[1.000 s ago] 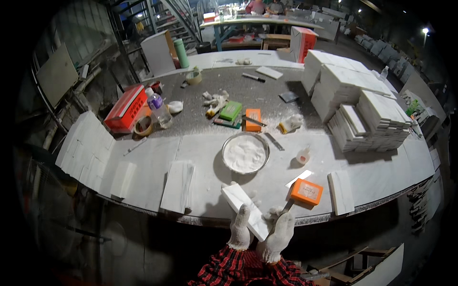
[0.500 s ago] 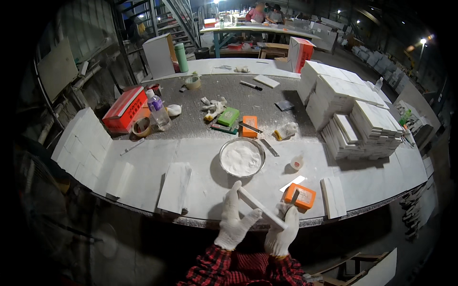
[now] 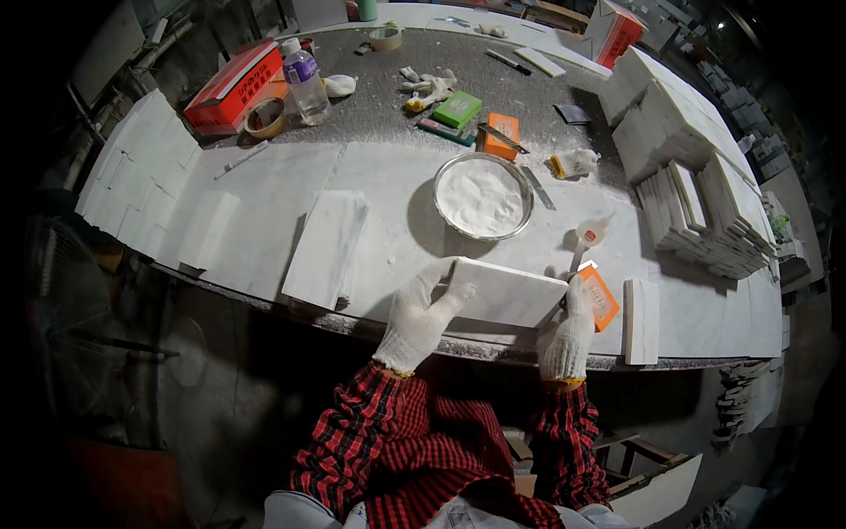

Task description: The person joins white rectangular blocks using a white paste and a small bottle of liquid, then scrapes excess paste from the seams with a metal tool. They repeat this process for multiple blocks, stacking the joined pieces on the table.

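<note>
A white marble tile (image 3: 507, 294) is held near the table's front edge, its broad face showing. My left hand (image 3: 419, 313), in a white knit glove, grips its left end with the thumb on the face. At the tile's right end is my gloved right hand (image 3: 566, 331), closed, with a thin metal blade (image 3: 577, 256) sticking up from its fingers. Its fingertips are partly hidden. Beside that hand lies an orange box (image 3: 599, 300). Beyond the tile stands a round metal bowl (image 3: 438, 212) of white powder (image 3: 480, 201). A small translucent cup (image 3: 592, 232) sits right of the bowl.
Marble pieces stand left (image 3: 324, 242) and right (image 3: 641, 322) of my hands. Tile stacks rise at far right (image 3: 674, 132) and far left (image 3: 132, 176). Behind the bowl are a green box (image 3: 457, 109), another orange box (image 3: 500, 134) and gloves (image 3: 432, 88). A bottle (image 3: 305, 84) stands back left.
The tile has turned from nearly edge-on to showing its broad face, now lying more level between my hands. My hands are farther apart. The whole view has tipped downward.
</note>
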`<state>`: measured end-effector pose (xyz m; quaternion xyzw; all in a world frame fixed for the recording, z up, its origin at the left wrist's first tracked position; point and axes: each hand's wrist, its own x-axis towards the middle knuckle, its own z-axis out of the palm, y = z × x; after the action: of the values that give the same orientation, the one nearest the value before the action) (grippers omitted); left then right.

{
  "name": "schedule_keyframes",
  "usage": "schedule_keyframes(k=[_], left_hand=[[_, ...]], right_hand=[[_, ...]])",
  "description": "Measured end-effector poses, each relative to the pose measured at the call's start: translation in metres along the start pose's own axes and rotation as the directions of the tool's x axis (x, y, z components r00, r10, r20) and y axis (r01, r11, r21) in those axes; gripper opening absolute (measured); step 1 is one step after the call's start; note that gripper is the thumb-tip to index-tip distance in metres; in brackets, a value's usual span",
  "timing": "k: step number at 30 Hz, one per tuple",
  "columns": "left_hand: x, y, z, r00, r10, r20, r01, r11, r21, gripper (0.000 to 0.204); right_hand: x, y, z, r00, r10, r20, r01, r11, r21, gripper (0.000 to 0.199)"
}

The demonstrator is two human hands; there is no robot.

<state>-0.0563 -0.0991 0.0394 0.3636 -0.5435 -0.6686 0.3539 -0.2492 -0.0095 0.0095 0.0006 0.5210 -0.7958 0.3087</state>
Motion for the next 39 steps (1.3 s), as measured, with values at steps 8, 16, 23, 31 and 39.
schedule_keyframes(k=[8, 16, 23, 31, 39], left_hand=[[0.018, -0.019, -0.019, 1.0, -0.01, 0.009, 0.011, 0.999, -0.042, 0.038], [0.02, -0.016, -0.019, 0.998, -0.047, -0.039, 0.04, 0.985, -0.166, 0.044], [0.026, -0.034, -0.017, 0.992, 0.121, -0.029, -0.122, 0.992, -0.039, 0.061], [0.021, -0.021, -0.025, 0.999, 0.049, 0.006, -0.046, 0.972, -0.232, 0.07], [0.021, -0.025, -0.024, 0.995, 0.099, -0.021, -0.101, 0.958, -0.267, 0.068]], right_hand=[[-0.006, -0.027, 0.017, 0.957, -0.221, 0.188, 0.283, 0.851, -0.442, 0.025], [0.007, -0.049, 0.041, 0.772, -0.254, 0.582, 0.63, 0.421, -0.652, 0.019], [0.026, -0.047, 0.067, 0.76, -0.066, 0.646, 0.567, 0.554, -0.61, 0.02], [0.034, -0.046, 0.1, 0.686, -0.115, 0.719, 0.717, 0.278, -0.639, 0.019], [0.037, -0.046, 0.104, 0.666, -0.113, 0.737, 0.737, 0.246, -0.629, 0.018]])
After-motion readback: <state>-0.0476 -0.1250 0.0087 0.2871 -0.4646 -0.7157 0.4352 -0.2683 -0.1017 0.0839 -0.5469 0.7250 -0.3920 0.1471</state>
